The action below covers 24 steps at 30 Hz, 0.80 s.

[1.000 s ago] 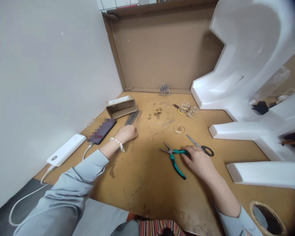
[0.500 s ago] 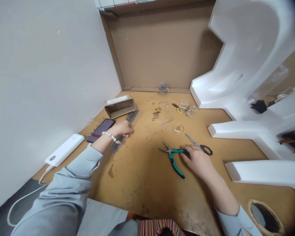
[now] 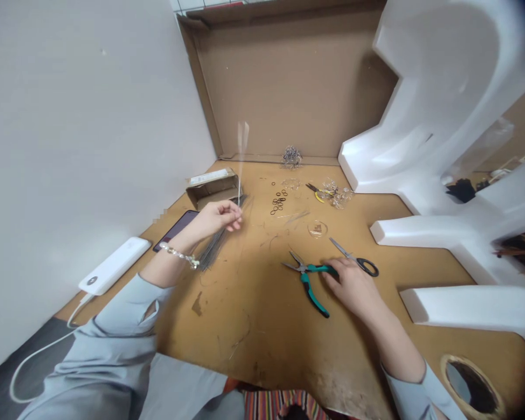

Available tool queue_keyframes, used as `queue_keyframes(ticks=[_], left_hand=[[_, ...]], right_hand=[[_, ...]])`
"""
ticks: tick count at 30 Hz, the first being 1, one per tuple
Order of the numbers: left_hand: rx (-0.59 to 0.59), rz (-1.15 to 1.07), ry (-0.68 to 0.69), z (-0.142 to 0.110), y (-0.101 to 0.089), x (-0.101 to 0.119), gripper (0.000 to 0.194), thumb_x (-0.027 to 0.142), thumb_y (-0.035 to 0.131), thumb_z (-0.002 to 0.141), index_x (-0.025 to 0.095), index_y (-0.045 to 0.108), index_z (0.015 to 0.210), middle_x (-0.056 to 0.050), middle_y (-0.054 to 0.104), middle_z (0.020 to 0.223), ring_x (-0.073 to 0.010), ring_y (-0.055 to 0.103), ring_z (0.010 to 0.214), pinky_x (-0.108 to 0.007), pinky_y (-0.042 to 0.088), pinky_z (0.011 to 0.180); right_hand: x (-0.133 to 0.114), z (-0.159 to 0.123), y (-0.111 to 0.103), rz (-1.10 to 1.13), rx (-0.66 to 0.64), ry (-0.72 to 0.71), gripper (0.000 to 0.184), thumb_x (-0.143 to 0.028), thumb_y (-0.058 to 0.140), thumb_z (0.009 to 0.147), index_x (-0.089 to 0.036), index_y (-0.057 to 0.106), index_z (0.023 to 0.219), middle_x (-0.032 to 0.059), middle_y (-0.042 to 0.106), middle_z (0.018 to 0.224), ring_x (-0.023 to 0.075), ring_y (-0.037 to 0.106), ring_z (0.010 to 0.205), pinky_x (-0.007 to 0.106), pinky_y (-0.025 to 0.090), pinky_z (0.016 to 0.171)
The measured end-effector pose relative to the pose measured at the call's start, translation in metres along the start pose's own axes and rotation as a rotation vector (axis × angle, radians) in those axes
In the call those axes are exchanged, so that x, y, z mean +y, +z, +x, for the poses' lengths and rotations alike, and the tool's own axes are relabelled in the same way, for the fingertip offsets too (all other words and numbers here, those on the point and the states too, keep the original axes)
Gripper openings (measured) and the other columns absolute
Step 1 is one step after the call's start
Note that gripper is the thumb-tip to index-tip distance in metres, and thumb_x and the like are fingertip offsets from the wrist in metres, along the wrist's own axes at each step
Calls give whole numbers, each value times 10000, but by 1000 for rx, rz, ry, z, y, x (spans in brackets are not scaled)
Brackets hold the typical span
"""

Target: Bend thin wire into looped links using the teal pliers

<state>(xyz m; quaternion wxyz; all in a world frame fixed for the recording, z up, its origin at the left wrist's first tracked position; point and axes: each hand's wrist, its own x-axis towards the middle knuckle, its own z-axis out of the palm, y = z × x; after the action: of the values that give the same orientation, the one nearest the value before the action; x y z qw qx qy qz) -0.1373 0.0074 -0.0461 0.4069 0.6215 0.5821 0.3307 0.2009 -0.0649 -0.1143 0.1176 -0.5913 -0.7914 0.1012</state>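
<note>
My left hand (image 3: 222, 216), fingers pinched, holds a thin metal wire (image 3: 240, 175) upright; its upper end is smeared by motion. Beneath that hand lies a bundle of straight grey wires (image 3: 212, 251), running toward a small cardboard box (image 3: 214, 189). On the tabletop my right hand (image 3: 352, 286) has its fingers curled over the upper handle of green-and-black pliers (image 3: 305, 273). The pliers' jaws and handles are spread apart. Just beyond the right hand are black-handled scissors (image 3: 354, 258).
Several small dark rings (image 3: 279, 203) lie mid-table, near yellow-handled pliers (image 3: 317, 191) and tangled bent wire pieces (image 3: 336, 195). A phone (image 3: 175, 228) and a white power bank (image 3: 114, 265) are at left. White foam blocks (image 3: 420, 230) edge the right; a cardboard panel (image 3: 289, 87) stands behind.
My left hand has risen off the wire bundle with a wire in its fingers, now pointing upward. My right hand and the pliers have stayed in place.
</note>
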Motion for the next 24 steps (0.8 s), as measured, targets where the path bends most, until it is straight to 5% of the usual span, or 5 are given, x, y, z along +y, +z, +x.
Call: queue_keyframes(ticks=[5, 14, 16, 19, 24], left_hand=[[235, 99, 214, -1, 31, 0, 268, 409, 562, 762, 143, 558, 794, -60, 650, 829, -141, 591, 738, -242, 467, 663], [196, 270, 262, 8, 53, -20, 212, 337, 540, 785, 151, 563, 686, -20, 632, 680, -126, 551, 641, -248, 430, 651], [129, 160, 247, 6, 58, -8, 203, 336, 555, 780, 150, 547, 699, -24, 643, 683, -130, 576, 659, -261, 448, 677], [-155, -99, 161, 0, 73, 17, 207, 336, 598, 757, 142, 526, 739, -31, 652, 689, -136, 618, 667, -268, 479, 654], [-484, -231, 110, -12, 107, 55, 196, 302, 619, 753, 127, 531, 742, -44, 660, 697, -130, 638, 660, -251, 493, 628]], right_hand=[[-1, 0, -1, 3, 3, -4, 285, -294, 470, 840, -222, 624, 1068, 62, 654, 1065, 221, 557, 1042, 321, 427, 866], [1, 1, 1, 106, 95, -10, 276, -285, 489, 818, -226, 647, 1036, 67, 660, 1050, 259, 570, 1025, 378, 448, 855], [0, 2, 1, 246, 184, -17, 259, -279, 483, 819, -223, 664, 996, 70, 670, 1025, 254, 585, 1000, 384, 449, 864], [-5, 2, -2, 609, 238, 21, 238, -324, 501, 818, -207, 688, 910, 75, 700, 901, 218, 639, 841, 355, 484, 802], [-15, -1, -12, 1126, -55, 145, 314, -402, 615, 738, -156, 695, 917, 79, 710, 827, 161, 633, 658, 304, 505, 676]])
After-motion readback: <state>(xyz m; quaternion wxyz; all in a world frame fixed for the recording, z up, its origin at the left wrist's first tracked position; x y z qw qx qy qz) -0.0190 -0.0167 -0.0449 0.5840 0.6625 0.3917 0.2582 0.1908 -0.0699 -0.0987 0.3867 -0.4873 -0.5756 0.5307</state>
